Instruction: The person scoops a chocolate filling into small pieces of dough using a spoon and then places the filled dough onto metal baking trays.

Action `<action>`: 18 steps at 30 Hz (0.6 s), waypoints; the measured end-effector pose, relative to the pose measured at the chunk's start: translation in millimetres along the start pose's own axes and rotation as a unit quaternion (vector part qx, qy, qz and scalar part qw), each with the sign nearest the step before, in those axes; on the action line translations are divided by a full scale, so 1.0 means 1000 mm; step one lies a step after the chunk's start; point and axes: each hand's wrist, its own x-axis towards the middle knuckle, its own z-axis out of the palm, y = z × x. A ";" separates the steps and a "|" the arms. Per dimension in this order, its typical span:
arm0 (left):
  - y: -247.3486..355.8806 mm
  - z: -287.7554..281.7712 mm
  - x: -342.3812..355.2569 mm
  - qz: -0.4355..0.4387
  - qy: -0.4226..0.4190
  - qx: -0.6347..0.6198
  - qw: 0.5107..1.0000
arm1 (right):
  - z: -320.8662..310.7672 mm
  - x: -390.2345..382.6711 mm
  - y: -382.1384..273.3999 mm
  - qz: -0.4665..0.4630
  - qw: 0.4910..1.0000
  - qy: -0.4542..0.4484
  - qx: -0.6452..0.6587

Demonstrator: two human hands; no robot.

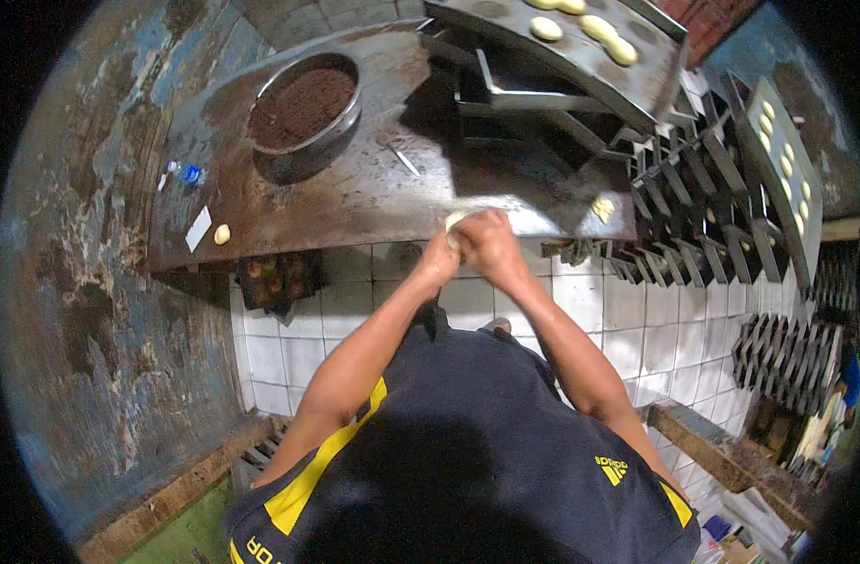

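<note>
Both my hands meet at the front edge of a worn metal worktable (373, 197). My left hand (441, 254) cups a pale piece of dough (454, 222) from below. My right hand (489, 242) closes over the same dough from the right, and most of the dough is hidden between the palms. A small lump of dough (604, 208) lies on the table to the right of my hands. Another small dough ball (222, 234) sits near the table's left front corner, next to a white card (198, 228).
A round metal bowl (303, 132) of dark brown filling stands at the table's back left. A small knife (404, 160) lies mid-table. A tilted tray (580, 56) with shaped dough pieces is at the back right, beside a rack holding another tray (785, 174). White tiled floor (618, 320) lies below.
</note>
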 end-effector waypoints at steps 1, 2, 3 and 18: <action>-0.013 -0.014 -0.001 0.006 0.027 -0.069 0.997 | 0.019 0.015 -0.003 -0.052 0.998 0.021 0.019; -0.021 -0.031 0.002 0.012 0.053 -0.136 0.989 | 0.038 0.034 -0.002 -0.103 0.994 0.025 0.032; -0.027 -0.048 0.004 0.013 0.073 -0.199 0.977 | 0.057 0.060 0.007 -0.035 0.990 0.010 0.136; 0.012 -0.394 0.018 0.207 0.237 -0.333 0.889 | 0.202 0.229 0.064 0.052 0.993 -0.104 -0.022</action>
